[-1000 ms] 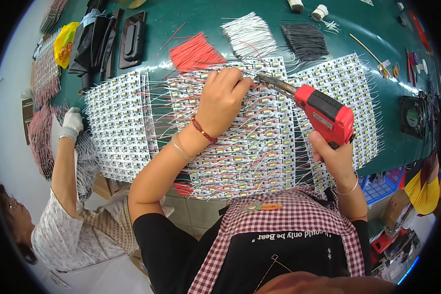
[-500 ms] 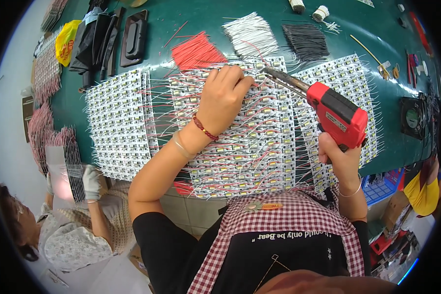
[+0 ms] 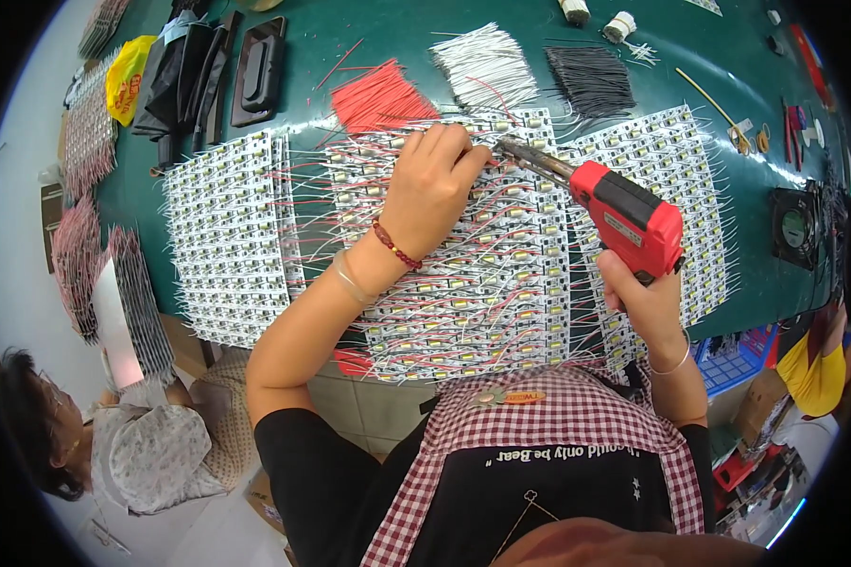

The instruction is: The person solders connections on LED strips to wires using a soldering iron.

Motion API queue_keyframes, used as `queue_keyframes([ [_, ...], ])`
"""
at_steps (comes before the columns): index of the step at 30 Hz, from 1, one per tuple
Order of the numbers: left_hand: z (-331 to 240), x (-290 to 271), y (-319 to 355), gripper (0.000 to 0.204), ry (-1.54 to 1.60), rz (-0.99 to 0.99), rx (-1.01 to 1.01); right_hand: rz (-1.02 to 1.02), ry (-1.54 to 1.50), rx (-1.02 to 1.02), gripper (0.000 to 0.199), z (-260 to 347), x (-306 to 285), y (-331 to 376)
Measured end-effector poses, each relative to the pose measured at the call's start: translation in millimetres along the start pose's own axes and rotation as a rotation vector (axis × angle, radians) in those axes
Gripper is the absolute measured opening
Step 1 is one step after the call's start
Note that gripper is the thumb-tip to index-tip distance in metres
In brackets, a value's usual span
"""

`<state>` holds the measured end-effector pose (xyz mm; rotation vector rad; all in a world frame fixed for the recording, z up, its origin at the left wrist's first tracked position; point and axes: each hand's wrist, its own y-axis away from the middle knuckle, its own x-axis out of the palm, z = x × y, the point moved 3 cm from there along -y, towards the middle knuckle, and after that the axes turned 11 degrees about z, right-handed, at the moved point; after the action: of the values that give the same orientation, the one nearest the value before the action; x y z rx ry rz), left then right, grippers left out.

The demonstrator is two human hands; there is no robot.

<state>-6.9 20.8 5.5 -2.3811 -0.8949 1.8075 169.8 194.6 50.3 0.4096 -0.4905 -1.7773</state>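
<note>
Right now the left hand point(image 3: 432, 184) lies on the middle panel of LED strips point(image 3: 463, 283), its fingers curled and pressed together on the thin red and white wires near the panel's far edge. The right hand point(image 3: 645, 302) is wrapped tight around the grip of a red soldering gun point(image 3: 624, 213), whose metal tip points left and sits just beside the left fingertips on the same panel. That panel lies on the green desk point(image 3: 709, 66), close to the person's chest, between a second strip panel point(image 3: 227, 236) on the left and a third one point(image 3: 681, 189) on the right, which the gun partly covers. Beyond the hands lie three bundles of cut wire: red point(image 3: 378, 94), white point(image 3: 482, 66) and black point(image 3: 591, 80). At the lower left another person point(image 3: 132, 444) sits beside the desk.
</note>
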Motion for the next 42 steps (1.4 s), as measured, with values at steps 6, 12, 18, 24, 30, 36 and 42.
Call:
queue_keyframes([
  [6,0,1,0,0.018,0.001,0.002,-0.002,-0.009,0.007,-0.026,0.020,1,-1,4],
  [12,-1,0,1,0.019,-0.004,0.012,-0.003,-0.055,-0.068,-0.103,0.012,7,-6,18],
  [18,-2,0,0,0.020,-0.028,0.004,0.012,-0.078,-0.113,-0.224,0.024,5,-20,27],
  [24,-5,-4,-1,0.019,-0.113,0.024,0.021,-0.227,-0.280,-0.530,0.044,9,-68,58],
  [30,-10,-4,-3,0.016,-0.190,0.070,0.041,-0.258,-0.395,-0.701,0.038,-20,-175,128],
  [36,-17,-2,-13,0.016,-0.186,0.067,0.073,-0.663,-0.375,-0.790,0.029,-43,-253,230],
  [42,-17,-18,7,0.012,-0.332,0.126,0.043,-0.980,-0.219,-1.012,0.028,-18,-272,220],
])
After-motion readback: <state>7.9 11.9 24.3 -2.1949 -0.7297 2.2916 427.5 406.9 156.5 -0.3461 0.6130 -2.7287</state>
